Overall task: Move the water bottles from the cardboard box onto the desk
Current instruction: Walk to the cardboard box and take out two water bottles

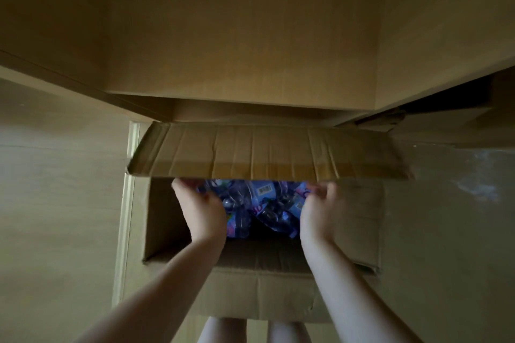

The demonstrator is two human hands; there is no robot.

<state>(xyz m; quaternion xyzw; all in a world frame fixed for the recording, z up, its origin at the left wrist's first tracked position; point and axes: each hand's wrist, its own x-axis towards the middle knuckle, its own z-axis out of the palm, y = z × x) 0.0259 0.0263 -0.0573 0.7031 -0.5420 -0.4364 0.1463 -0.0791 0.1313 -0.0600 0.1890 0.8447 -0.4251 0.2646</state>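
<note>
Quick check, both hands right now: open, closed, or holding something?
Left hand: inside the cardboard box, fingers curled on the plastic-wrapped water bottles.
Right hand: also in the box, fingers curled on the bottles' other side.

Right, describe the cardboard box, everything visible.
The cardboard box is plain brown corrugated board, creased and worn, sitting open on the floor beneath the desk. Its far flap sticks out over the opening, hiding part of the inside. Clear water bottles with blue-purple labels lie inside. The left hand and right hand reach in and grip bottles.
</note>
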